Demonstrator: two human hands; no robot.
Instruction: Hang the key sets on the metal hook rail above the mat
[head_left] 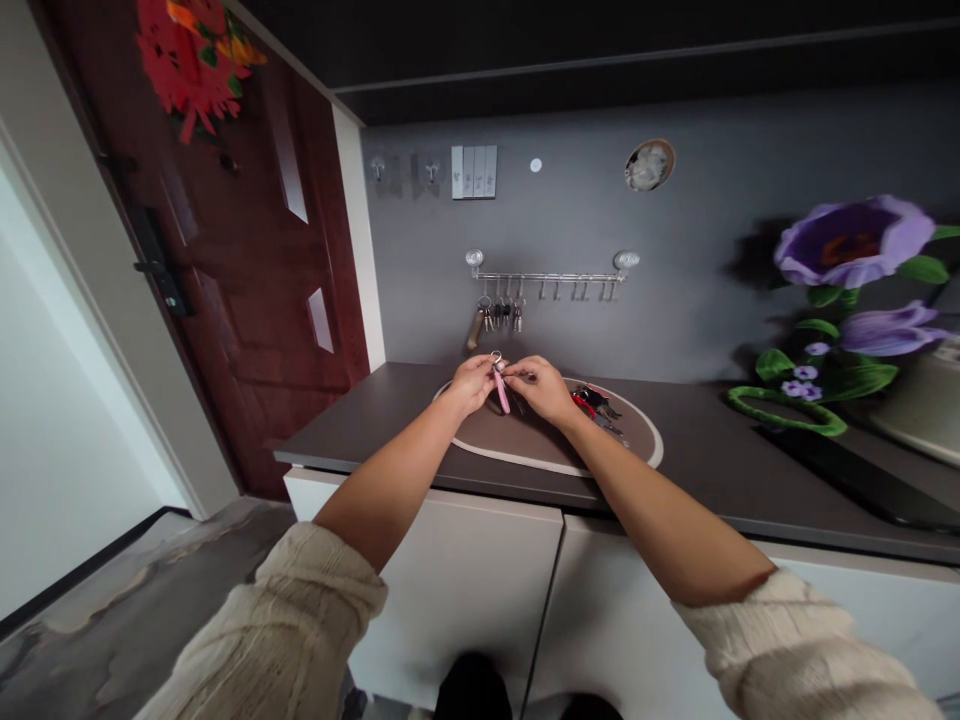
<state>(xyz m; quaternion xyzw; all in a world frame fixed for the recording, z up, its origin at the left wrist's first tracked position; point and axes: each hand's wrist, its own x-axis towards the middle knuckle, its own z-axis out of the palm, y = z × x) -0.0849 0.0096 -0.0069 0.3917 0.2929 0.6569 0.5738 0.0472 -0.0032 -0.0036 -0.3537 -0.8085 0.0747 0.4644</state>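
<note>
Above an oval brown mat [555, 450], my two hands meet at a key ring with a pink strap [502, 392] hanging from it. My left hand [472, 384] is closed on the ring's left side. The fingers of my right hand [543, 388] pinch at its right side, where thin keys partly show. Right of that hand, a pile of keys [598, 404] with red and black parts lies on the mat. Behind my hands, several bunches of keys [504, 316] hang from the left hooks of a clear hook rail [555, 277] on the wall.
The dark countertop [690, 470] tops white cabinets [465, 560]. Purple artificial flowers [855, 245] and a black flat object [862, 480] stand at the right. On the left is a dark red door [262, 250]. A switch panel [474, 172] and a round hole [650, 165] are in the wall.
</note>
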